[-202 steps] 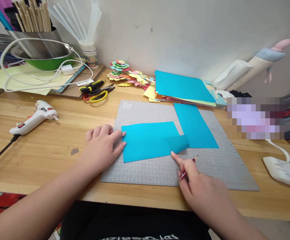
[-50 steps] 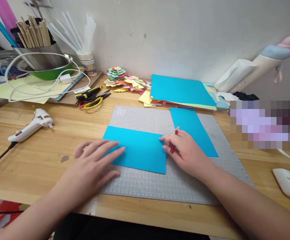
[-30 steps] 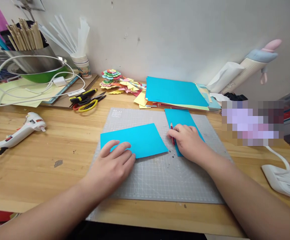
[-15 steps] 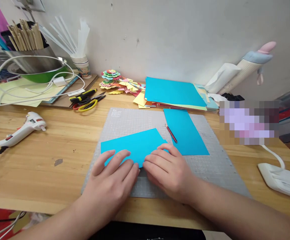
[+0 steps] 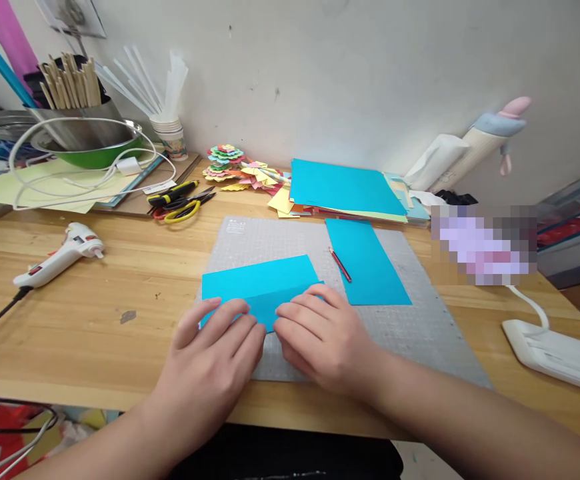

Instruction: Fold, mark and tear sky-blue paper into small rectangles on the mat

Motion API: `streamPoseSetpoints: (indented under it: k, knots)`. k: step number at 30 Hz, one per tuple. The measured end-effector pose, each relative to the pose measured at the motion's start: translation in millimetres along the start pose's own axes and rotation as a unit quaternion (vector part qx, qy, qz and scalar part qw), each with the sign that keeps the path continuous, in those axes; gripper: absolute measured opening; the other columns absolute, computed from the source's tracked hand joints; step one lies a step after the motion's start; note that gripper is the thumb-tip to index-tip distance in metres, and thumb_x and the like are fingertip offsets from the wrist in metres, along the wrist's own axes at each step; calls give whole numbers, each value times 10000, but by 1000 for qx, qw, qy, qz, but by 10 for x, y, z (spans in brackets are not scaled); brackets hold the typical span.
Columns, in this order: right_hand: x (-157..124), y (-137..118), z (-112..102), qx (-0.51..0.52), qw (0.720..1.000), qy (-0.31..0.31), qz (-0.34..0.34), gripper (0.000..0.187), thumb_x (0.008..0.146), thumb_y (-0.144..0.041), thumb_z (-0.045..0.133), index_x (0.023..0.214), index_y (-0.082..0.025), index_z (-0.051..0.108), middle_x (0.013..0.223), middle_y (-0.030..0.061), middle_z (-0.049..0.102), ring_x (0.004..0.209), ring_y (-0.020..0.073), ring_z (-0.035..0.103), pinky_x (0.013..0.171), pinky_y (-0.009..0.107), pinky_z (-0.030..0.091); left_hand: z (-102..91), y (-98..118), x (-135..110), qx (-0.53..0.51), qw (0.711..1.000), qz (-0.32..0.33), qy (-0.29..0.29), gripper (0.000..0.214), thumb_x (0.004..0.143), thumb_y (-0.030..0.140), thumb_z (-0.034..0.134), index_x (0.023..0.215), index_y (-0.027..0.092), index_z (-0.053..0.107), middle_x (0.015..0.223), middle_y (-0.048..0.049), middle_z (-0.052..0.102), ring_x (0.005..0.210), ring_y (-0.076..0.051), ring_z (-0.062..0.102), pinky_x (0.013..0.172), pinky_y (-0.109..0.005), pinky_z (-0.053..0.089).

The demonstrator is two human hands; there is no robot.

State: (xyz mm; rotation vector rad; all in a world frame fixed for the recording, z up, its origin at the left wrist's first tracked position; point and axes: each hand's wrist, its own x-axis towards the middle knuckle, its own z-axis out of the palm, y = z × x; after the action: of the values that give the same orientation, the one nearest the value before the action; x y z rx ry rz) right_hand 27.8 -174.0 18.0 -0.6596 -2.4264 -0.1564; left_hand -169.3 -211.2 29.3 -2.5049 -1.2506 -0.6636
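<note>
A sheet of blue paper (image 5: pixel 257 275) lies at a slant on the grey cutting mat (image 5: pixel 280 237). Its near side is turned up into a slightly darker flap across the sheet. My left hand (image 5: pixel 215 350) grips the near edge with curved fingers on top of the paper. Close beside it, my right hand (image 5: pixel 323 333) holds the same edge further right, fingers bent over the flap. Both thumbs are hidden behind the hands. To the right lies a second piece of blue paper (image 5: pixel 377 273), with a dark red pencil (image 5: pixel 341 265) across its left edge.
A glue gun (image 5: pixel 63 253) lies at left, with scissors (image 5: pixel 183 208) and yellow-black pliers (image 5: pixel 173 193) behind. A paper stack (image 5: pixel 345 187) and paper flowers (image 5: pixel 225 163) stand along the wall. At right is a white lamp base (image 5: pixel 555 353).
The near edge of the blue paper is turned up further, so a flap now shows across it. Both hands keep their grip. My view has shifted slightly.
</note>
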Motion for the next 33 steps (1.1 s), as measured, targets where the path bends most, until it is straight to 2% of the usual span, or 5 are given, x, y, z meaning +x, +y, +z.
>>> streamPoseSetpoints:
  k: [7, 11, 15, 25, 33]
  knots:
    - [-62, 58, 154, 2, 993, -98, 61, 248, 940, -292, 525, 1091, -136, 643, 1174, 100, 687, 1043, 246, 614, 890, 416, 428, 165, -145, 14, -40, 991, -70, -104, 205, 875, 368, 589, 979, 204, 653, 1091, -50, 706, 1117, -300, 574, 1017, -498, 315]
    - [-79, 119, 185, -13, 992, -119, 27, 190, 946, -235, 508, 978, -142, 670, 1080, 106, 710, 986, 230, 619, 785, 378, 455, 214, -164, 7, -41, 996, -34, -75, 147, 919, 265, 529, 906, 209, 665, 931, -25, 732, 1116, -276, 589, 1047, -488, 272]
    - [-62, 152, 146, -18, 996, -91, -13, 191, 933, -139, 490, 897, -163, 676, 920, 86, 726, 867, 191, 626, 711, 337, 442, 173, -141, 17, -34, 999, 8, -20, 217, 935, 138, 472, 855, 219, 658, 794, 15, 717, 1068, -215, 617, 1029, -415, 294]
    - [-13, 12, 47, -14, 999, -1, -39, 142, 891, -121, 530, 821, -170, 644, 878, 49, 718, 845, 188, 627, 708, 336, 451, -27, 64, 41, -15, 1000, 4, -5, 261, 933, 112, 432, 748, 180, 603, 722, 5, 650, 970, -220, 598, 918, -377, 349]
    - [-56, 148, -74, -36, 996, 31, -80, 148, 853, -133, 600, 732, -216, 621, 820, -14, 714, 858, 168, 622, 842, 373, 490, -128, 42, -50, -50, 999, 9, 15, 195, 949, 153, 465, 976, 172, 657, 853, -4, 728, 1038, -207, 597, 932, -365, 366]
